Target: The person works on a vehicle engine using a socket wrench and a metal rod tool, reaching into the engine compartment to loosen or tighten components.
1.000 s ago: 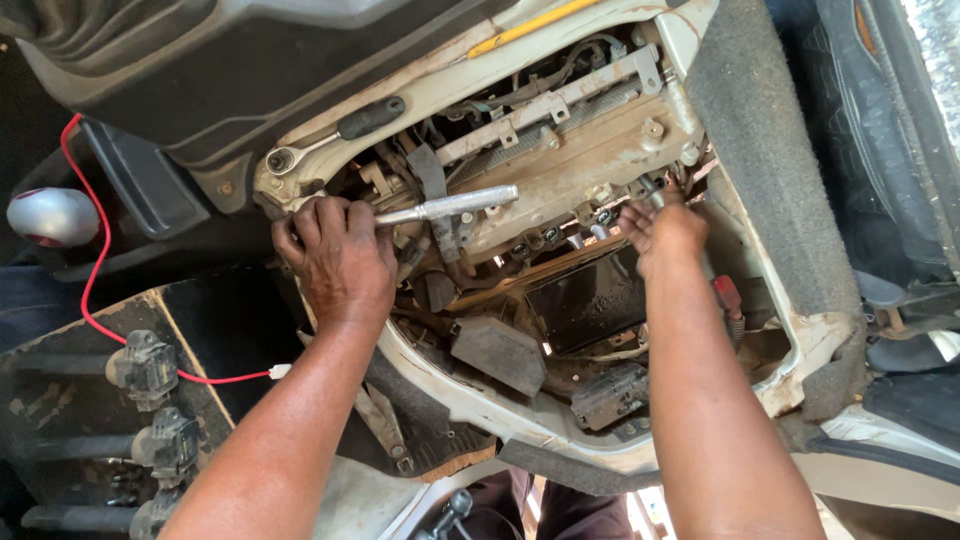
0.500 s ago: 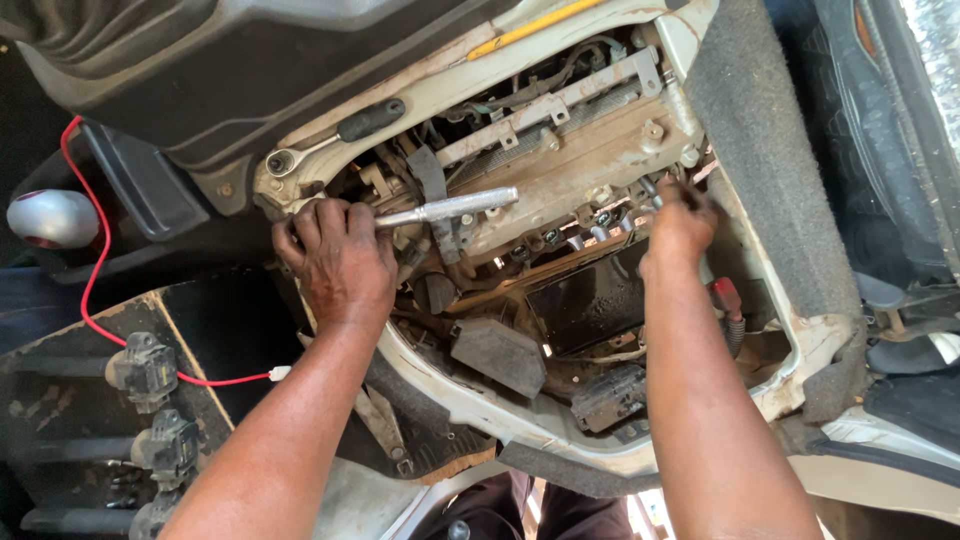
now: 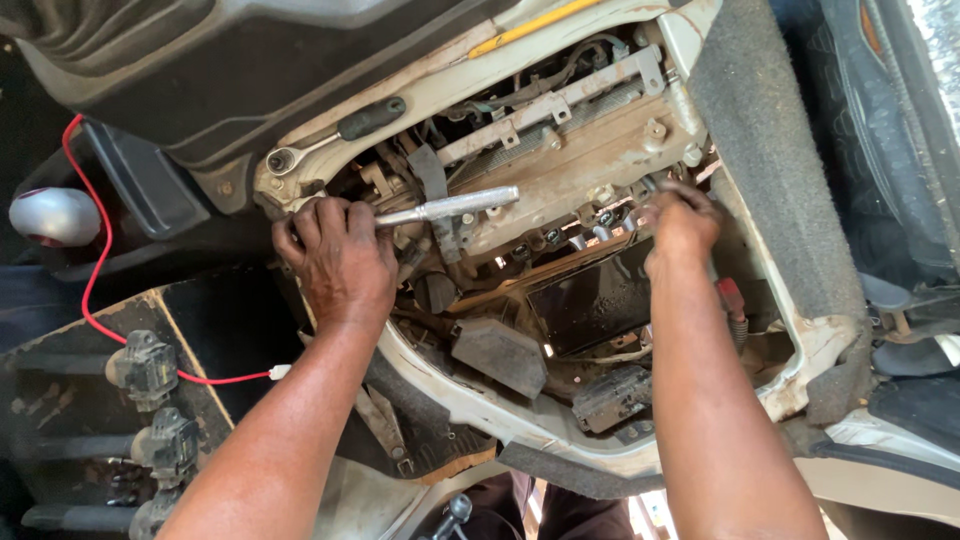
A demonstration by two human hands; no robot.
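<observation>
I look down into an opened vehicle engine bay (image 3: pixel 560 160) full of rusty, grimy metal parts. My left hand (image 3: pixel 340 255) rests on the bay's left rim, its fingers closed around a silver metal tool handle (image 3: pixel 455 205) that points right across the engine. My right hand (image 3: pixel 680 225) reaches in from the right, fingers curled down among small connectors and bolts on the brown engine head; what the fingertips hold is hidden. A black ribbed block (image 3: pixel 595 295) lies just below that hand.
A ratchet wrench with a black grip (image 3: pixel 335 135) lies on the white body edge above my left hand. A red wire (image 3: pixel 95 270) loops at the left past a silver knob (image 3: pixel 55 215). Several ignition coils (image 3: pixel 150 400) lie at lower left. Grey carpet (image 3: pixel 760 130) borders the right.
My right hand has crept slightly up and right along the engine head. My left hand and the silver tool have stayed put.
</observation>
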